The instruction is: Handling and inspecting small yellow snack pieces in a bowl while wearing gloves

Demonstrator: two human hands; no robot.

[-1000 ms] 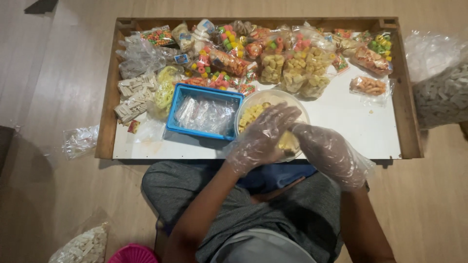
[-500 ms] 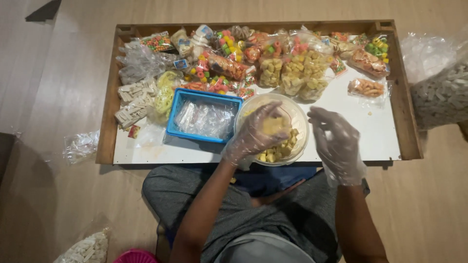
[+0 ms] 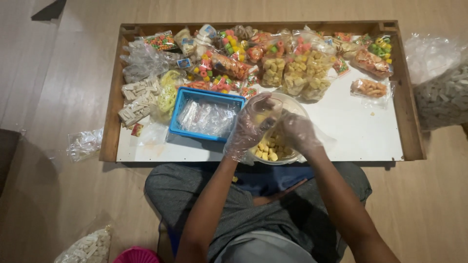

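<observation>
A small clear bag (image 3: 265,108) is held up over the white bowl (image 3: 292,104) by the left hand (image 3: 248,127), with the gloved fingers closed around it. The right hand (image 3: 298,132) is seen just beside it, but whether its fingers are closed cannot be told. Yellow snack pieces (image 3: 268,148) are seen in the bowl, which sits next to the blue basket (image 3: 187,100) on the wooden tray table (image 3: 360,134).

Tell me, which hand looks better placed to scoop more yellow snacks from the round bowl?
Probably the right hand: it hovers low over the yellow snack pieces in the round bowl, seemingly free, while the left hand holds up a small clear bag.
</observation>
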